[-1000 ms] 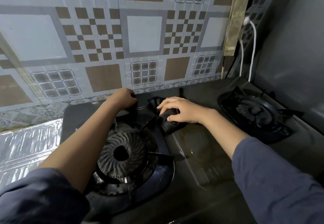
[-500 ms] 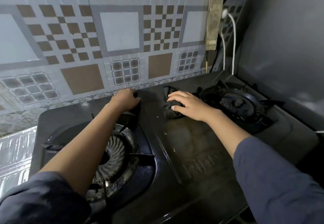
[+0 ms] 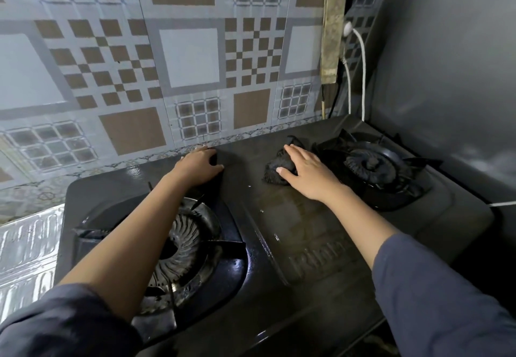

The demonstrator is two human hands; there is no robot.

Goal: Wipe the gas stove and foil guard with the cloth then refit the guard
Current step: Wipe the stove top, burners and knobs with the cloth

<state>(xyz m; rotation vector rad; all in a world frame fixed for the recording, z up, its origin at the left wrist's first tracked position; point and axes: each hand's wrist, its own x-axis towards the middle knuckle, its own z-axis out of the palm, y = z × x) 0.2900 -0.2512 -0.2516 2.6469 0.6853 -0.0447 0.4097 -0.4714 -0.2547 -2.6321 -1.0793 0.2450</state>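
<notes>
Black stove (image 3: 321, 233) centre frame. Foil guard (image 3: 25, 247) lying at 9 o'clock. Left hand (image 3: 199, 165) curled over the stove's back edge, holding nothing. Right hand (image 3: 304, 172) spread flat, pressing the cloth (image 3: 275, 171) at 1 o'clock.

Two bare hands on a black two-burner gas stove (image 3: 307, 233). The right hand (image 3: 305, 173) presses flat on a dark cloth (image 3: 275, 168) beside the right burner (image 3: 368, 165); the left hand (image 3: 199, 165) rests near the tiled wall (image 3: 167, 57). Foil guard (image 3: 25, 242) lies left.
</notes>
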